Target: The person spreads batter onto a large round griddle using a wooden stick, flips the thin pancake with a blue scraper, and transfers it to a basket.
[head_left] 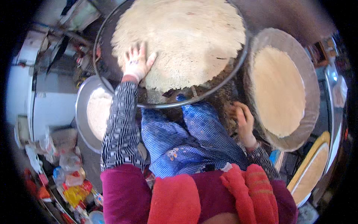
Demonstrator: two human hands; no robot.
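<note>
A wide, round, thin pancake (179,41) covers most of a large dark griddle with a metal rim (194,100); its edge is ragged and a few small dark marks show. My left hand (136,66), in a pale glove, lies spread on the pancake's near left part, palm down. By my right knee, between the griddle and a big basin (311,93) of tan batter (278,91), hangs my right hand (244,121). Its fingers are loosely bent and apart, slightly blurred, and I see nothing in them.
Left of my legs stands a metal basin (82,112) with pale powder or batter (100,112). At the lower right a round, yellow-rimmed tray-like thing (304,164) leans. Plastic bags and packets (76,192) clutter the lower left. A blue checked apron (167,145) covers my legs.
</note>
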